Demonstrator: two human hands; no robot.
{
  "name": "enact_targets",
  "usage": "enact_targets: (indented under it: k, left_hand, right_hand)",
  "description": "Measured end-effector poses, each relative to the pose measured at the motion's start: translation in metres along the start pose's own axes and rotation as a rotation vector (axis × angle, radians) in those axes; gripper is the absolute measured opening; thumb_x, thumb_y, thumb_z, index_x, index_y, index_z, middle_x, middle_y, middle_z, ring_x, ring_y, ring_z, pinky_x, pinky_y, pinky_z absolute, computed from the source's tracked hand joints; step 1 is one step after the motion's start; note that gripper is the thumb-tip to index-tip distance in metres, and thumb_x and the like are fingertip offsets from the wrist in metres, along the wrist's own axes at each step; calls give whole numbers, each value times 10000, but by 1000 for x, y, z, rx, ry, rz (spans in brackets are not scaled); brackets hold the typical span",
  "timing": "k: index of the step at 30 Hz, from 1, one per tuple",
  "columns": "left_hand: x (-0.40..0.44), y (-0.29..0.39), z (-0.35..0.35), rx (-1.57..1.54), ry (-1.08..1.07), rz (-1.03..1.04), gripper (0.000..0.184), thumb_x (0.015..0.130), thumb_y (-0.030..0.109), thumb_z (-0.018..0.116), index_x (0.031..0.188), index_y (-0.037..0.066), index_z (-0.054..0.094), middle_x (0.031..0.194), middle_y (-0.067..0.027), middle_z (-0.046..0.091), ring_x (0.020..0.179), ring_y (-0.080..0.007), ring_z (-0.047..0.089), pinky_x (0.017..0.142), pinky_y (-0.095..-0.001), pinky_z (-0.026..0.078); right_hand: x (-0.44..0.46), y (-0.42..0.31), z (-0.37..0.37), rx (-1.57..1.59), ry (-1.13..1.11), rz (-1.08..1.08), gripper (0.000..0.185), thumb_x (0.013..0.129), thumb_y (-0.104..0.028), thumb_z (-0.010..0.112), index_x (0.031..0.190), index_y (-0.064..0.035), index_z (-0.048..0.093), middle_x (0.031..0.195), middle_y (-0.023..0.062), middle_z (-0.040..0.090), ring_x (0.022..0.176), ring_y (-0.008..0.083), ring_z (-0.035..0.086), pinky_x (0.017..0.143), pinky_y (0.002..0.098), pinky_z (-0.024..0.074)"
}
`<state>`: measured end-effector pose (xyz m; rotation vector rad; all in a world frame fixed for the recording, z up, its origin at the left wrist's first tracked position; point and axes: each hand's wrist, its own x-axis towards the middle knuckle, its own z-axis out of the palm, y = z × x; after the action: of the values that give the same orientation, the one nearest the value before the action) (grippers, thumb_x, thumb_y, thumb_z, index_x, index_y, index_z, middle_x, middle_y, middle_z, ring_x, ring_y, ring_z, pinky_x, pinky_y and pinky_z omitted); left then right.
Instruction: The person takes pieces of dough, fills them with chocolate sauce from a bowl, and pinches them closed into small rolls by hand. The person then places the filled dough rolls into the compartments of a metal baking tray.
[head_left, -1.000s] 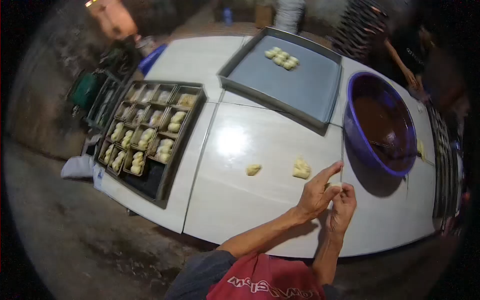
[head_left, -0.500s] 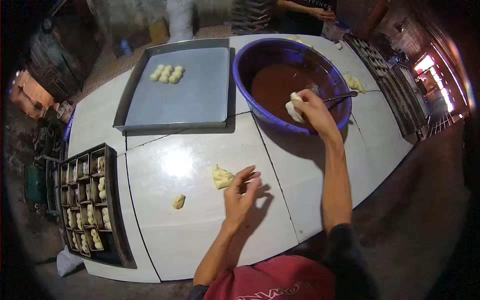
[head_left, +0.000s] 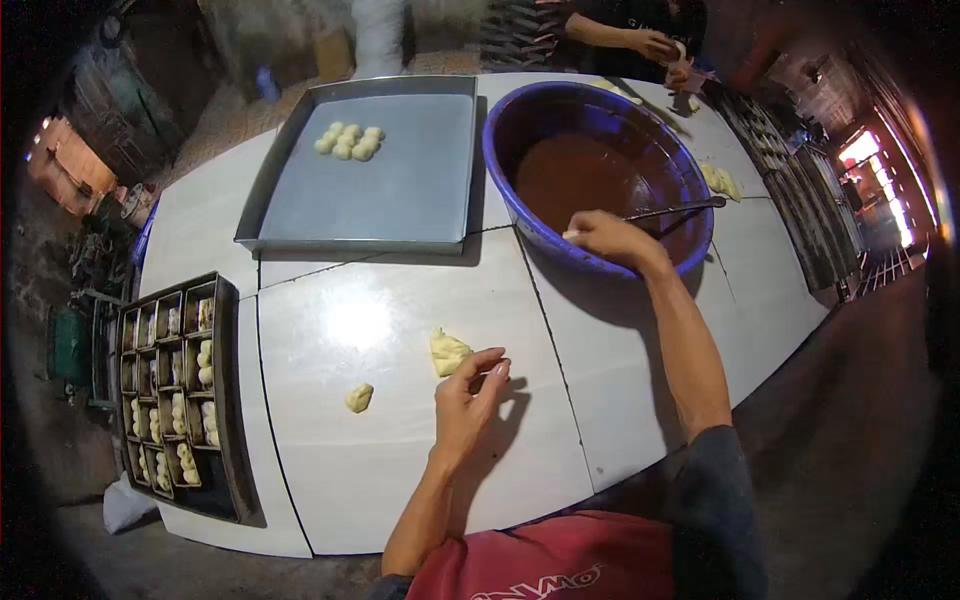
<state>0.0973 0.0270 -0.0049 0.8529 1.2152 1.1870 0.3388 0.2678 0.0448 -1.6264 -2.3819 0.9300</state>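
My right hand reaches over the near rim of a large blue-purple basin. Its fingers close on a piece of dough, of which only a pale bit shows. Brown filling fills the lower part of the basin, and a dark-handled utensil leans on the right rim. My left hand hovers low over the white table, fingers loosely bent and apart, with nothing seen in them. Just beyond its fingertips lies a yellowish dough lump. A smaller dough piece rests to the left.
A large metal tray at the back left holds several dough balls. Left of the table's middle, a dark rack of small tins holds shaped dough. More tins line the right edge. Another person's hands work at the far side.
My right hand has lowered toward the filling and turned, hiding most of the dough. My left hand has shifted slightly left and its fingers have drawn closer together. The other person's hands have come further into view.
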Motion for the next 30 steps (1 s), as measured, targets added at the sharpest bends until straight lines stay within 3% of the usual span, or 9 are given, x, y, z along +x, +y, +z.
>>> enact_targets:
  k: [3,8,13,16,20,23,24,25,30]
  left_hand:
    - [3,1,4,54,-54,87,291,971,123,631,1213,-38,625,1073,-143,687,989,-206,677,839,-317,563]
    - [22,11,22,4,-215,133,366,1009,216,584,1283,-27,584,1201,-141,650,1075,-217,650,876,-342,556]
    - [29,35,46,-470,-293,27,563,1033,429,490,1424,24,473,1334,-129,582,1250,-224,551,1022,-413,469]
    - [23,22,26,-599,-277,-67,528,1010,419,546,1350,17,523,1268,-97,612,1199,-200,570,1043,-415,451]
    - [8,8,-9,-556,-46,-79,403,961,332,654,1179,-6,624,1067,-88,680,980,-160,654,935,-339,527]
    - [1,3,-33,-521,104,-63,311,947,239,684,1116,-22,664,955,-85,702,854,-131,677,817,-273,566]
    - [-3,5,-39,-508,146,-77,294,955,210,675,1121,-33,665,956,-87,704,844,-122,672,805,-259,564]
    - [-7,6,-43,-493,188,-93,277,963,181,667,1125,-43,667,957,-90,706,834,-113,668,792,-246,562]
    - [-22,11,-44,-290,250,102,329,940,169,695,1184,-51,670,1020,-79,710,916,-143,671,804,-252,557]
  right_hand:
    - [-23,-28,-18,482,46,103,284,923,-294,632,978,-17,656,850,53,641,801,163,632,693,339,496]
    - [-60,-59,-11,1103,245,-36,205,970,-224,634,1074,-57,576,871,25,625,764,81,633,619,223,548]
    - [-85,-99,45,1424,187,-144,193,984,-171,610,1128,-62,543,958,30,627,796,98,641,669,239,559]
    - [-92,-105,86,1552,103,-119,199,965,-144,613,1132,-65,539,972,34,628,878,105,633,756,256,543]
    - [-113,-112,110,1499,8,-82,328,858,-70,651,1164,-79,534,1017,44,620,926,143,626,820,305,527]
    - [-124,-125,132,1005,94,-118,452,822,-63,693,1241,-68,524,1166,83,594,1051,192,617,899,329,514]
    - [-119,-130,147,770,242,-293,548,800,-36,712,1311,-63,516,1311,128,531,1173,242,585,953,349,504]
    - [-122,-133,154,558,333,-297,561,805,-90,764,1321,-75,543,1369,149,499,1234,276,562,983,360,500]
    - [-121,-158,199,447,580,-318,257,857,-107,746,1098,-31,694,1247,140,560,1048,244,631,831,340,546]
